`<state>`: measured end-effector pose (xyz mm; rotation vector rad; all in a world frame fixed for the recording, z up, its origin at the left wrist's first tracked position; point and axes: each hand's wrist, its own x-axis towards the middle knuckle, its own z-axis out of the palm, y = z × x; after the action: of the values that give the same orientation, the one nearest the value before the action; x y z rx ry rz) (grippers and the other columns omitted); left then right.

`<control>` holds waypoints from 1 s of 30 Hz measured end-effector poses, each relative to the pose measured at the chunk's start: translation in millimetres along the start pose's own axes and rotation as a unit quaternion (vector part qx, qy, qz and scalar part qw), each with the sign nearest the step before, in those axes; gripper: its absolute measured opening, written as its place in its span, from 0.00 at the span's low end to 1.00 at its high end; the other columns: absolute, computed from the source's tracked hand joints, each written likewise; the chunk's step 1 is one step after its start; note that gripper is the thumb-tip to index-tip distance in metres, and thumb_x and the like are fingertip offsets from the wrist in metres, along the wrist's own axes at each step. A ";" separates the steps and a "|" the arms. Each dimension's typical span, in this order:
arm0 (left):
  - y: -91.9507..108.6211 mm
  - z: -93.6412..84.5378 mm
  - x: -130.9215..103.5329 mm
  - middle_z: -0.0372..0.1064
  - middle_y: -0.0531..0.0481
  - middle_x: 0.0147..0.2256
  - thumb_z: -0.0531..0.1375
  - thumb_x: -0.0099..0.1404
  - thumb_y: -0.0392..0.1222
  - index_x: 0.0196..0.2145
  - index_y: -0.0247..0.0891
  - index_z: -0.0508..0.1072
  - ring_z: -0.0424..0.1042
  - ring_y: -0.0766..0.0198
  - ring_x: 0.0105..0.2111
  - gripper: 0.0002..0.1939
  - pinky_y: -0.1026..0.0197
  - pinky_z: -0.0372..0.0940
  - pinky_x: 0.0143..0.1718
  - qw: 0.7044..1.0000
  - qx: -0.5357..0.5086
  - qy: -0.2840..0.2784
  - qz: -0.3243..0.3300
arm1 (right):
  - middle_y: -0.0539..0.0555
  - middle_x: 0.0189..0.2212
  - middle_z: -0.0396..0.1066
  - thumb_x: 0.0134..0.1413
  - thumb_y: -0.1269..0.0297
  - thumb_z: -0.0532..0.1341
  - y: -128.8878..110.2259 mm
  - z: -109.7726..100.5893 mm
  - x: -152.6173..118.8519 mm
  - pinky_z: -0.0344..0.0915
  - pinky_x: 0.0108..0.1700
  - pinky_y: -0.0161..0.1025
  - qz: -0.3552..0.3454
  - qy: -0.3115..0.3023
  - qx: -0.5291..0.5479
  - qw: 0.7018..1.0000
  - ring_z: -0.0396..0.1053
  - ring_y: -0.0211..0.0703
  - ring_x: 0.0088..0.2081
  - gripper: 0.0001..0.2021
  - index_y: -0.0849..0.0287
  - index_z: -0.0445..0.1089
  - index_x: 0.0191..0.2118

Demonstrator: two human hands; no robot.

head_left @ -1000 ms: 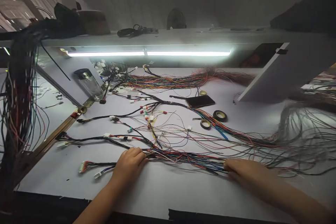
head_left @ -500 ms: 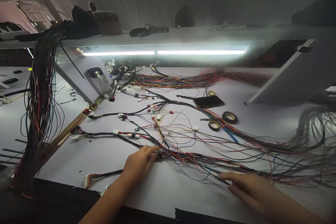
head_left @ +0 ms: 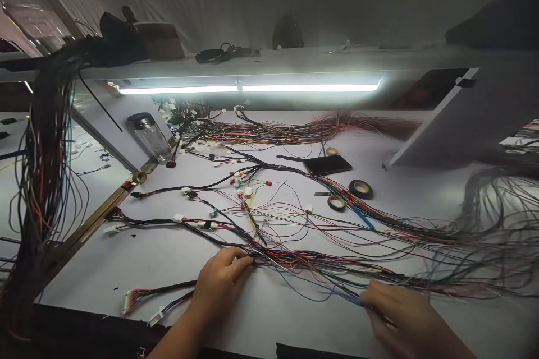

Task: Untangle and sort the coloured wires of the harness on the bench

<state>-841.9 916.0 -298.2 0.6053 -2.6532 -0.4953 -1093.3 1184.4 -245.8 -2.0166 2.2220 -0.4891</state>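
A long bundle of coloured wires (head_left: 320,261) runs across the white table (head_left: 160,269). My left hand (head_left: 221,277) is closed on the bundle's near side, with thumb and fingers at its left part. Farther right, my right hand (head_left: 393,305) pinches thin wires, a blue one among them, at the front of the bundle. Its palm side is partly hidden. Left of my left hand lie an orange-wired white connector (head_left: 127,302) and a second white connector (head_left: 156,316). Another black-sleeved harness (head_left: 278,167) branches out behind.
Tape rolls (head_left: 361,189) and a dark phone-like object (head_left: 327,165) lie mid-table. A glass bottle (head_left: 151,137) leans by the left divider (head_left: 105,118). Thick wires (head_left: 48,151) hang at left. A lit tube (head_left: 311,88) sits under the shelf.
My right hand has shifted slightly right and down, with blue wire now stretched to its fingers. My left hand has closed more on the bundle. The view has shifted, and a second white connector shows fully.
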 end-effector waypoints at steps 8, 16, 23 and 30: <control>-4.4 -17.0 16.8 0.70 0.48 0.36 0.53 0.68 0.40 0.40 0.41 0.73 0.69 0.61 0.38 0.09 0.58 0.65 0.39 0.999 -0.045 -0.005 -0.019 | 0.52 0.38 0.74 0.56 0.67 0.54 33.1 33.6 -12.4 0.70 0.41 0.38 0.024 0.082 -0.010 0.996 0.73 0.46 0.38 0.10 0.50 0.70 0.40; -23.8 -27.5 34.3 0.71 0.48 0.39 0.59 0.65 0.40 0.39 0.42 0.74 0.68 0.57 0.42 0.05 0.53 0.61 0.44 0.996 -0.002 -0.080 0.028 | 0.50 0.41 0.75 0.60 0.61 0.56 38.9 46.9 -15.8 0.71 0.43 0.38 0.041 0.086 -0.011 0.995 0.73 0.46 0.42 0.11 0.49 0.72 0.46; -11.7 -40.1 38.9 0.71 0.48 0.35 0.51 0.69 0.36 0.41 0.38 0.71 0.69 0.62 0.35 0.09 0.61 0.63 0.37 0.994 -0.029 -0.084 0.058 | 0.45 0.44 0.74 0.62 0.50 0.51 46.8 37.7 1.1 0.73 0.44 0.41 0.170 -0.046 0.008 0.984 0.73 0.47 0.45 0.16 0.45 0.71 0.47; -38.4 -48.5 45.1 0.70 0.51 0.29 0.52 0.69 0.42 0.41 0.42 0.73 0.69 0.63 0.29 0.11 0.64 0.58 0.29 0.976 0.106 -0.137 0.130 | 0.48 0.43 0.74 0.63 0.51 0.47 47.3 32.7 9.4 0.72 0.42 0.42 0.166 -0.085 0.036 0.982 0.73 0.48 0.43 0.16 0.47 0.70 0.45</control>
<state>-846.0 850.1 -259.4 0.2515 -3.0161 -0.2357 -1130.1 1173.0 -289.6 -1.5442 2.3299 -0.3401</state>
